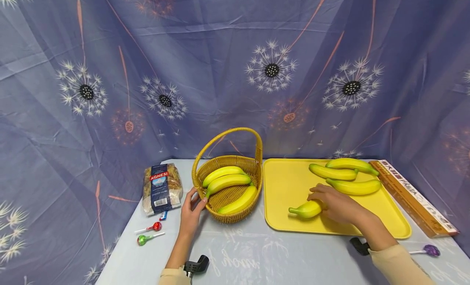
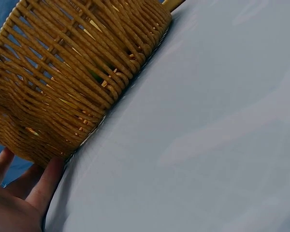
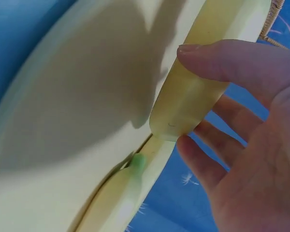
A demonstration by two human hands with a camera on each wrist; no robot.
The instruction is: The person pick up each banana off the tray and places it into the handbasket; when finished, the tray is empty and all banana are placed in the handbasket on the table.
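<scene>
Right hand (image 1: pixel 335 203) grips a banana (image 1: pixel 306 210) on the yellow tray (image 1: pixel 286 183); left hand (image 1: pixel 191 209), fingers straight, touches the three-banana basket (image 1: pixel 235 213).

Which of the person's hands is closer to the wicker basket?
The left. The left hand touches the outer wall of the wicker basket on its left side. The right hand is off to the basket's right, over the yellow tray, grasping a banana.

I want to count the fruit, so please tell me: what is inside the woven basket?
Three yellow bananas lie inside the basket. Whatever sits beneath them is covered. The left hand touches the basket's outer wall.
</scene>
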